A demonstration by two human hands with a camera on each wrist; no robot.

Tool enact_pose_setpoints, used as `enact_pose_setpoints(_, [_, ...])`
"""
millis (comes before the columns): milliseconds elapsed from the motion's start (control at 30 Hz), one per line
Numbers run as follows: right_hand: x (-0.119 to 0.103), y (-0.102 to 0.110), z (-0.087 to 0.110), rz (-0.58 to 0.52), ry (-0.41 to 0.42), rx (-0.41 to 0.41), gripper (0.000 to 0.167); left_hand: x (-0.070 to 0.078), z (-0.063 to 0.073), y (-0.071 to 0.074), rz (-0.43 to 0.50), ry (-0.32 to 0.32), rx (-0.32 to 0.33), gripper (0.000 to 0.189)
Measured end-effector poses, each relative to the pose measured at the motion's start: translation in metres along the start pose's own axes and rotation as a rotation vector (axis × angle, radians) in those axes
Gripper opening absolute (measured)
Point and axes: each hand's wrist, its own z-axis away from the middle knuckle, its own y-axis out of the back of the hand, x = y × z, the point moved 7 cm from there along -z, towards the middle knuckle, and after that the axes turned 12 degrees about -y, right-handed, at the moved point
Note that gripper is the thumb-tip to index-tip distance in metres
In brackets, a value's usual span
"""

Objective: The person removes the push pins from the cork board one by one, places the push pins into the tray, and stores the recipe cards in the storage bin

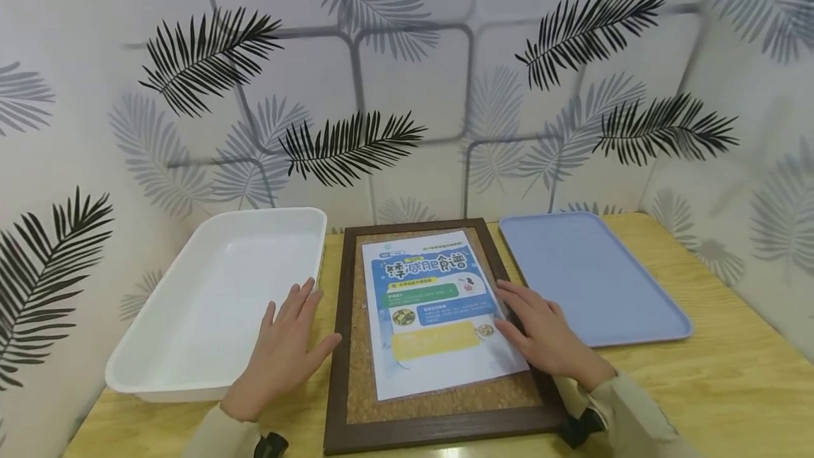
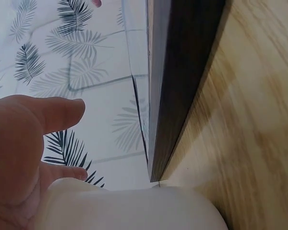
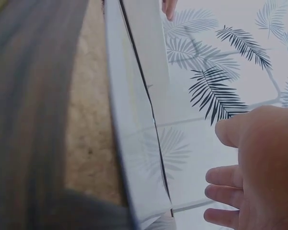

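Observation:
A printed sheet (image 1: 439,366) with blue, green and yellow blocks and Chinese lettering lies on a cork board (image 1: 362,387) with a dark wooden frame (image 1: 340,373). The sheet sits slightly askew and looks glossy. My left hand (image 1: 286,345), fingers extended and thumb spread, is between the board's left side and a white tray (image 1: 222,302), over the tray's near right rim. Over the board's right side is my right hand (image 1: 547,338), its fingers stretched towards the sheet's right edge. Both wrist views show the left hand (image 2: 19,143) and right hand (image 3: 259,163) holding nothing.
To the right of the board lies a flat lavender tray (image 1: 585,274). Everything stands on a yellow wood-grain table (image 1: 712,387), backed by a wall (image 1: 413,83) with a leaf pattern. The white tray has raised sides.

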Motion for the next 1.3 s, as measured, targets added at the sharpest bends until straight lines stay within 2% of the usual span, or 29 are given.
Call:
enact_pose_setpoints(100, [-0.002,0.002,-0.003,-0.003,0.011,0.001,0.048,0.002,-0.005,-0.001,0.019,-0.002,-0.009,0.07])
enact_pose_setpoints(233, [-0.004,-0.002,-0.009,-0.016,0.017,-0.039,0.05,0.006,-0.011,-0.001,0.041,-0.005,-0.034,0.069])
enact_pose_setpoints(400, [-0.009,-0.012,-0.016,-0.049,0.023,-0.097,0.052,0.008,-0.013,0.002,0.026,-0.014,-0.034,0.068])
enact_pose_setpoints(533, [-0.018,-0.015,-0.023,-0.069,0.037,-0.117,0.052,0.009,-0.015,0.002,0.034,-0.032,-0.022,0.068])
enact_pose_setpoints(733, [-0.032,-0.02,-0.037,-0.07,0.048,-0.15,0.056,0.012,-0.018,0.004,0.042,-0.026,-0.039,0.07])
enact_pose_setpoints(1033, [-0.043,-0.023,-0.051,-0.066,0.122,-0.17,0.061,0.013,-0.029,-0.003,0.043,-0.016,-0.078,0.069])
enact_pose_setpoints(1300, [-0.045,-0.035,-0.059,-0.071,0.086,-0.254,0.061,0.021,-0.036,-0.011,0.097,-0.013,-0.134,0.068])
